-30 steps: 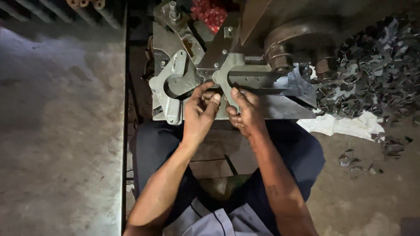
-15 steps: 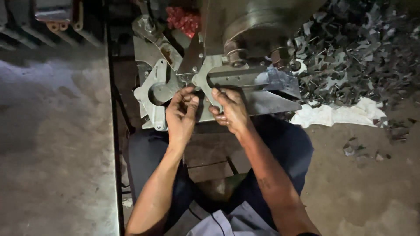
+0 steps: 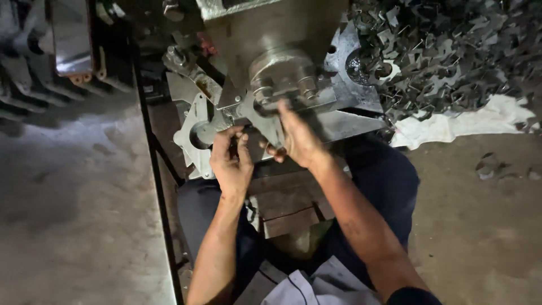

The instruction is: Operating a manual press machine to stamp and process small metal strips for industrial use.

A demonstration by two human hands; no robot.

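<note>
We pinch the flat metal blank (image 3: 265, 121) with both hands — left (image 3: 230, 164), right (image 3: 298, 138) — stiff, light, probably sharp-edged; hold its flat faces.

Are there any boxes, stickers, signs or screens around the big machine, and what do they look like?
None show: no package, label, sign or screen is in view.
What is there instead: a grey metal machine above both hands, a heap of grey stamped metal pieces at the upper right, and a plain white cloth below that heap.
</note>
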